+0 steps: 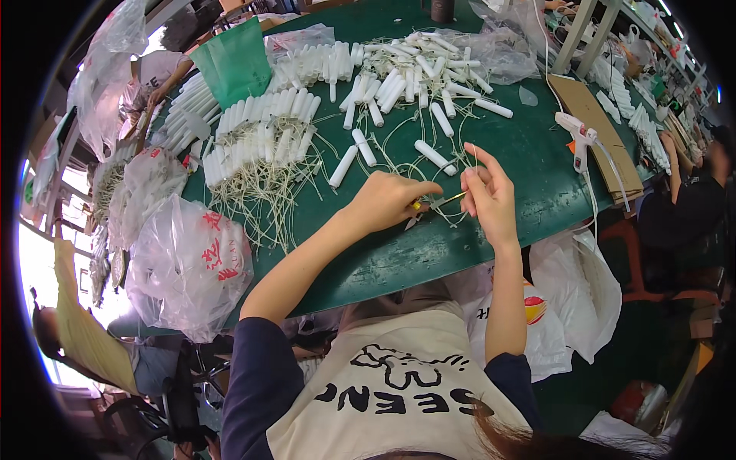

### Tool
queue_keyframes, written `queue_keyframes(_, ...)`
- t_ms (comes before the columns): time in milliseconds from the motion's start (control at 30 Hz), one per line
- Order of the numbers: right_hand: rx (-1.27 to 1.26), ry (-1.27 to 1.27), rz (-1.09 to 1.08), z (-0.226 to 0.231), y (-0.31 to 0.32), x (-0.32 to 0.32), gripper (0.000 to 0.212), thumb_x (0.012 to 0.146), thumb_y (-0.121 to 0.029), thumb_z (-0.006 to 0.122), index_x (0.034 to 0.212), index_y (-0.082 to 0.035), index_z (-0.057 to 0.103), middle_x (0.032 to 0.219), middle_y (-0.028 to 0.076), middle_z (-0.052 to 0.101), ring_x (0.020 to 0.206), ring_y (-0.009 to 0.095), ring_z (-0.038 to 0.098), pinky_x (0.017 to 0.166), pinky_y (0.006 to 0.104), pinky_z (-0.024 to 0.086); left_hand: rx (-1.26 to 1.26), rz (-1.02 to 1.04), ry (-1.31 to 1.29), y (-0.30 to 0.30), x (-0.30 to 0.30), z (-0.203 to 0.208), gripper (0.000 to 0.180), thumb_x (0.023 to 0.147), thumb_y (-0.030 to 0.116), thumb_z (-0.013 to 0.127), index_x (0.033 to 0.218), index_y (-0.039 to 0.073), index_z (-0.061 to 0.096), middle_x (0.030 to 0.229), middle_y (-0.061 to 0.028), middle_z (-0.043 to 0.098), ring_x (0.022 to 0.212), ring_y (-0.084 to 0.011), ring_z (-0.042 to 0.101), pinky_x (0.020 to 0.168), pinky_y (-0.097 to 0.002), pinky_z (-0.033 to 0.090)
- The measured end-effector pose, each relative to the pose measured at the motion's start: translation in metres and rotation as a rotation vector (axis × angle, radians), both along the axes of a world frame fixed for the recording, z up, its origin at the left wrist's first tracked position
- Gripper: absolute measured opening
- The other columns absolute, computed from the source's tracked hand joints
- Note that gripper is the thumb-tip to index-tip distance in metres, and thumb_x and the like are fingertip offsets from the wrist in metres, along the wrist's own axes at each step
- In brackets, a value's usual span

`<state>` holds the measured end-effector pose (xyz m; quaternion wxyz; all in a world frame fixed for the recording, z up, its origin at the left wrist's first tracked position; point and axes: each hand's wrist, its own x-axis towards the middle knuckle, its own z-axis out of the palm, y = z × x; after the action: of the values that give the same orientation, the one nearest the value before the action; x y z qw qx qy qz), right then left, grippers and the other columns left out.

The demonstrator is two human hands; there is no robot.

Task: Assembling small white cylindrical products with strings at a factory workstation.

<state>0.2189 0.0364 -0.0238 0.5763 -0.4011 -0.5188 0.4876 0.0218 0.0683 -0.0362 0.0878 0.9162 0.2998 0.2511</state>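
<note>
My left hand [387, 201] is closed near the table's front edge, with a small yellow and dark item [418, 205] showing at its fingertips. I cannot make out its kind. To the right, my right hand [492, 198] has thumb and fingers bent together around pale thin cord. A thin dark rod [454, 198] reaches between the two hands; which hand grips it is unclear. Pale cord ends [452, 218] lie just below the fingers. Just beyond the hands lies a white tube [435, 157] with cord, and two more white tubes [343, 166] rest to the left.
Rows of corded white tubes [264, 138] stand at left on the green table [345, 264], with a loose heap [418, 73] behind. A glue gun [576, 142] lies right beside cardboard [602, 138]. Plastic bags [188, 264] hang at the left edge. Other people work at both sides.
</note>
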Motion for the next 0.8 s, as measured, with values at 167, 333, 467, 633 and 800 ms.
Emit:
queue_keyframes(167,-0.005,-0.071,-0.015,0.000,-0.001,0.007,0.033,0.092,-0.008,0.050,0.124,-0.003,0.052,0.073,-0.001,0.051,0.046,0.001,0.037,0.042,0.0169,0.030,-0.008,-0.072,0.017,0.008,-0.003,-0.004,0.017,0.075,0.019,0.070,0.090,0.012,0.068,0.068,-0.0060,0.063,0.061,-0.0233,0.060,0.052,-0.0338,0.045)
queue_keyframes(333,0.026,-0.178,-0.196,-0.018,0.010,0.022,0.026,0.092,-0.008,0.052,0.116,-0.001,0.058,0.073,-0.003,0.051,0.053,0.000,0.039,0.044,0.0157,0.027,-0.118,-0.007,-0.267,0.009,-0.013,0.009,0.012,0.080,0.015,0.068,0.090,0.009,0.071,0.071,-0.0071,0.066,0.060,-0.0220,0.062,0.054,-0.0281,0.046)
queue_keyframes(467,-0.099,0.056,-0.123,-0.012,0.005,0.014,0.022,0.091,-0.006,0.052,0.110,0.003,0.057,0.075,0.000,0.053,0.058,0.003,0.044,0.048,0.0168,0.033,-0.091,0.096,-0.202,0.013,-0.022,0.016,0.010,0.080,0.015,0.068,0.087,0.008,0.071,0.073,-0.0090,0.067,0.061,-0.0214,0.063,0.054,-0.0274,0.047)
queue_keyframes(633,0.115,-0.117,-0.222,-0.020,0.007,0.003,0.021,0.086,0.000,0.057,0.107,0.000,0.058,0.085,0.003,0.058,0.077,0.010,0.056,0.069,0.0220,0.043,-0.157,0.258,-0.247,0.012,-0.024,0.015,0.012,0.081,0.015,0.067,0.088,0.006,0.070,0.068,-0.0087,0.064,0.056,-0.0180,0.059,0.052,-0.0274,0.045)
queue_keyframes(800,0.584,-0.645,-0.386,-0.010,0.000,-0.006,0.025,0.074,0.001,0.065,0.098,-0.007,0.062,0.095,0.006,0.057,0.091,0.023,0.054,0.076,0.0320,0.044,-0.198,0.253,-0.360,0.007,-0.021,0.023,0.013,0.083,0.012,0.066,0.090,0.002,0.069,0.063,-0.0063,0.061,0.053,-0.0083,0.050,0.050,-0.0234,0.040)
